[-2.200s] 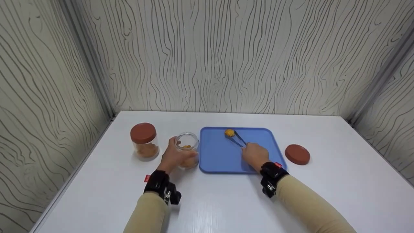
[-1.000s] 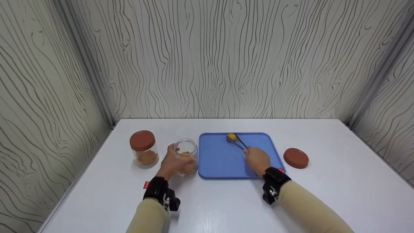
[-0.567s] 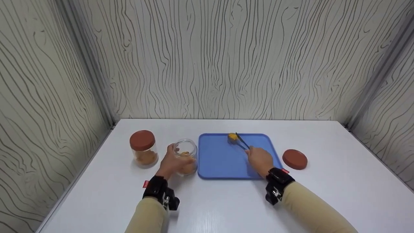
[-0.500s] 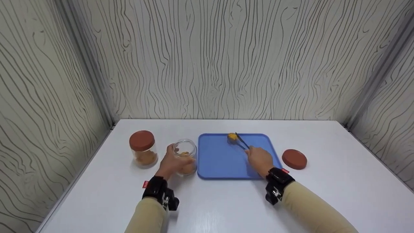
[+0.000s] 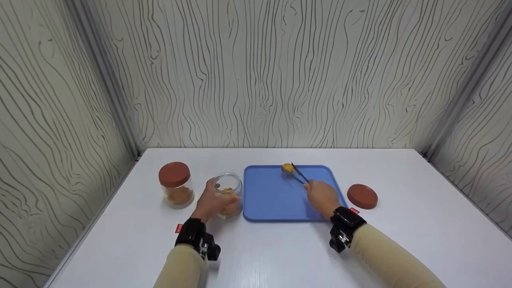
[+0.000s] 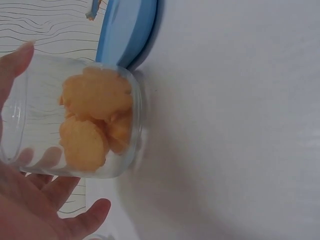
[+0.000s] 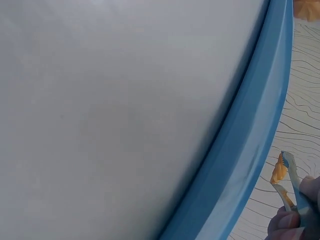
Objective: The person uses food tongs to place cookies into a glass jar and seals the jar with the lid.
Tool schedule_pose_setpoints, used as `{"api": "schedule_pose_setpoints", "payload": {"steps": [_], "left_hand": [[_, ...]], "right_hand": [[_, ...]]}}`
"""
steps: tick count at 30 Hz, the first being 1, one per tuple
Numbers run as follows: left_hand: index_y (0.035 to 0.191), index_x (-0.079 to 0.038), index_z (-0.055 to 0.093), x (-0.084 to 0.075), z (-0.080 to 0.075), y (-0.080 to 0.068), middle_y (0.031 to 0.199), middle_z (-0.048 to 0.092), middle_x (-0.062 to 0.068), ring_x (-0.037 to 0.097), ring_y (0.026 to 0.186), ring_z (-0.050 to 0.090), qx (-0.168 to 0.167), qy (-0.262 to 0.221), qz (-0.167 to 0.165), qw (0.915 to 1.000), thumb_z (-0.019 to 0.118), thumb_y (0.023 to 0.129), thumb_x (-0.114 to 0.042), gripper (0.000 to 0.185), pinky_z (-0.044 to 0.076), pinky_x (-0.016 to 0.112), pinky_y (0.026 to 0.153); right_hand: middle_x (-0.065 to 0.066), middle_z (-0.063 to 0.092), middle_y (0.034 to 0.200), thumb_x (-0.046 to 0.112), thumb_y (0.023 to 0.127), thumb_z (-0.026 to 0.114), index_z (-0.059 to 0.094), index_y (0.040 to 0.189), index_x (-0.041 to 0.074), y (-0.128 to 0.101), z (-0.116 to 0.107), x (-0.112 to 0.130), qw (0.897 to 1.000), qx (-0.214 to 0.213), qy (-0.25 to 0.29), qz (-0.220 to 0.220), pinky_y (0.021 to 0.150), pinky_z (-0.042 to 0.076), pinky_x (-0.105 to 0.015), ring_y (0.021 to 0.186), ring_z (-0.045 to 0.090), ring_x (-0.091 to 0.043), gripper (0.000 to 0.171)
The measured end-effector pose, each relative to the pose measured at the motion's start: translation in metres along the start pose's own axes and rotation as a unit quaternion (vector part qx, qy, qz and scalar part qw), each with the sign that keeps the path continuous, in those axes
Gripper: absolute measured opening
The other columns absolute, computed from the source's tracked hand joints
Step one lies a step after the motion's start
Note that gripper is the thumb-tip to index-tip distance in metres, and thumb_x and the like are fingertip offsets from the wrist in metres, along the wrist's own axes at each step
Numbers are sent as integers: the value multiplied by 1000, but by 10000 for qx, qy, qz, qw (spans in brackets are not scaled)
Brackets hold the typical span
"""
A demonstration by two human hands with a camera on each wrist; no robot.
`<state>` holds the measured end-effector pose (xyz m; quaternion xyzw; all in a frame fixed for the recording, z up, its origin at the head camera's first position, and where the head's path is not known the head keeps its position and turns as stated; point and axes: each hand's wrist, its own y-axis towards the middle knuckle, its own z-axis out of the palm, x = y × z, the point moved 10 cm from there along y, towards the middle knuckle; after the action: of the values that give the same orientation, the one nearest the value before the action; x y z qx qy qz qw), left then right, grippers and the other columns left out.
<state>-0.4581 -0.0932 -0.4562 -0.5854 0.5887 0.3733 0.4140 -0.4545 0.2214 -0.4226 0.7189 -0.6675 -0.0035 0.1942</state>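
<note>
My left hand [image 5: 208, 203] grips an uncovered clear jar [image 6: 45, 100], which stands just left of the blue tray. Several yellow-orange cookies [image 6: 95, 95] lie inside the jar, near its bottom. In my right hand [image 5: 323, 198] is a pair of tongs [image 5: 301, 173], reaching forward over the tray. A single ridged cookie [image 5: 287, 168] sits between the tong tips near the tray's far edge; the right wrist view also has this cookie [image 7: 280, 170] between the two tips. Whether it touches the tray I cannot tell.
The blue tray [image 5: 272, 200] lies mid-table. A second jar [image 5: 179, 196] of cookies, with a reddish-brown lid on, stands at the left. A loose reddish-brown lid [image 5: 362, 196] lies right of the tray. Wood-patterned walls [image 5: 256, 80] enclose the white table [image 5: 256, 252].
My right hand has shifted slightly right, bringing the tongs and cookie along. The left hand keeps its hold on the jar. The head view has tilted up a little.
</note>
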Motion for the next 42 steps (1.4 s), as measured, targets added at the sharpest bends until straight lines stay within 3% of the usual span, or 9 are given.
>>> {"api": "schedule_pose_setpoints", "payload": {"steps": [13, 35, 42], "left_hand": [[150, -1, 21, 2, 0, -1, 144, 41, 26, 36, 129, 41, -36, -177, -144, 9997, 85, 72, -29, 105, 31, 51, 108], [151, -2, 16, 4, 2, 0, 147, 36, 25, 37, 130, 41, 84, 6, -286, 9996, 84, 74, -33, 107, 32, 52, 108], [150, -1, 17, 3, 0, 0, 145, 38, 27, 37, 129, 42, 40, -5, -158, 9999, 84, 73, -32, 107, 31, 52, 108]], "right_hand": [[-20, 64, 74, 22, 99, 55, 61, 87, -1, -2, -3, -4, 9992, 18, 384, 57, 60, 49, -53, 72, 64, -41, 26], [-20, 66, 80, 24, 100, 52, 62, 98, -1, -13, -21, -7, 9996, 30, 268, -1, 59, 50, -53, 74, 65, -40, 27], [-22, 67, 85, 26, 101, 50, 63, 103, -2, -17, -29, -6, 9997, -45, 247, -25, 61, 50, -55, 77, 65, -44, 31]]}}
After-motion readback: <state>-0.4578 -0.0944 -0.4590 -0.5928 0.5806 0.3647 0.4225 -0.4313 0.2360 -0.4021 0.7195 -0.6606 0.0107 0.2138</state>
